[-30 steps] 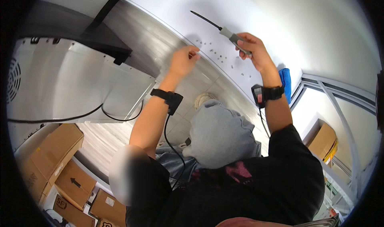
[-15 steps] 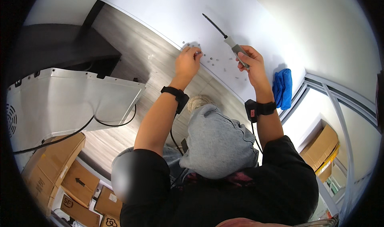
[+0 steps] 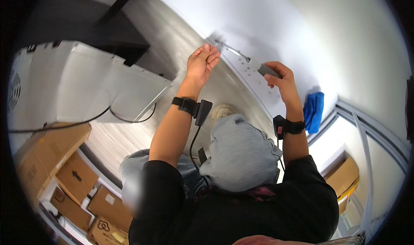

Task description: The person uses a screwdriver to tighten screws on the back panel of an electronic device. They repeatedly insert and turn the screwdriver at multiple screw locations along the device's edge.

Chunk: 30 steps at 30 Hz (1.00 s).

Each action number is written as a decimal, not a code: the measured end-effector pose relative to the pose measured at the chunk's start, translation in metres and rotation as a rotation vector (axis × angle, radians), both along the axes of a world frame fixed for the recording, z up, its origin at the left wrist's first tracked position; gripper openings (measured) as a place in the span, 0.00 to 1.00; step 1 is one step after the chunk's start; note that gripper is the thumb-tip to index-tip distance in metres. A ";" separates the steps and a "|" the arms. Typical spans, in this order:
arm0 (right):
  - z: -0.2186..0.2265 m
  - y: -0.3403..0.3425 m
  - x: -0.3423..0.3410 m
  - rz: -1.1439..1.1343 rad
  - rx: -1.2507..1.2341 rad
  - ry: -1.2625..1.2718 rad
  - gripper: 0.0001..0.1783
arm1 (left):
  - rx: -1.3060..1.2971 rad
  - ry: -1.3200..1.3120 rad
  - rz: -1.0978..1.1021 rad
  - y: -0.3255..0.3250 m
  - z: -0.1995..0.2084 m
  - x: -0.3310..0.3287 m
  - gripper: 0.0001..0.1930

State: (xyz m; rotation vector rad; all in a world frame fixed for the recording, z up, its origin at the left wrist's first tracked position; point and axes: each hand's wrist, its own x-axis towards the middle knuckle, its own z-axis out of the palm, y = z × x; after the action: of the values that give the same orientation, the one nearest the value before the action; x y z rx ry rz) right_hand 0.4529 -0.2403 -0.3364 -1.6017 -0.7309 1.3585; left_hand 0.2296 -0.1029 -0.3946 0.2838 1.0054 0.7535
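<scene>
White panel (image 3: 276,50) overhead, blue cloth (image 3: 313,112) far right. Right hand (image 3: 280,79) wrapped round grey-handled slim steel screwdriver (image 3: 254,63): light, stiff; best gripped at handle. Left hand (image 3: 202,63) pinched narrow at tip.

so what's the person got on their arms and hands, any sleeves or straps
Both hands are bare, no gloves. The left hand has a black wrist strap carrying a small black box, with a thin black cable hanging from it. The right hand has a similar black wrist strap. Black sleeves are pushed up past the elbows.

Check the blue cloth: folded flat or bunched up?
Bunched up: the blue cloth lies crumpled in uneven folds on the white panel.
</scene>
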 end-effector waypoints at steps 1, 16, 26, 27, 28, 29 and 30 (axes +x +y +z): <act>0.005 0.007 -0.007 0.063 -0.003 -0.023 0.15 | 0.001 -0.126 0.009 0.004 0.005 -0.016 0.10; 0.043 0.090 -0.108 0.467 0.218 -0.035 0.17 | 0.211 -0.160 0.422 -0.008 0.098 -0.148 0.10; 0.146 0.129 -0.177 0.600 0.764 -0.530 0.18 | 0.323 0.049 0.515 0.005 0.161 -0.208 0.11; 0.155 0.131 -0.182 0.610 0.820 -0.570 0.18 | 0.333 0.052 0.513 0.006 0.170 -0.214 0.12; 0.165 0.133 -0.187 0.619 0.875 -0.611 0.18 | 0.331 0.059 0.507 0.007 0.180 -0.220 0.12; 0.175 0.135 -0.190 0.633 0.915 -0.647 0.18 | 0.328 0.067 0.500 0.008 0.190 -0.225 0.12; 0.184 0.137 -0.194 0.644 0.954 -0.684 0.18 | 0.327 0.074 0.489 0.009 0.200 -0.229 0.12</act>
State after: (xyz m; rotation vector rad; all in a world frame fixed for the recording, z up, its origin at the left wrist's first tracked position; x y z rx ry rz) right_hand 0.2588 -0.1030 -0.1528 -1.0135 -2.0631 0.5799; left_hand 0.0006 -0.0938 -0.1950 0.3539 1.0322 1.3662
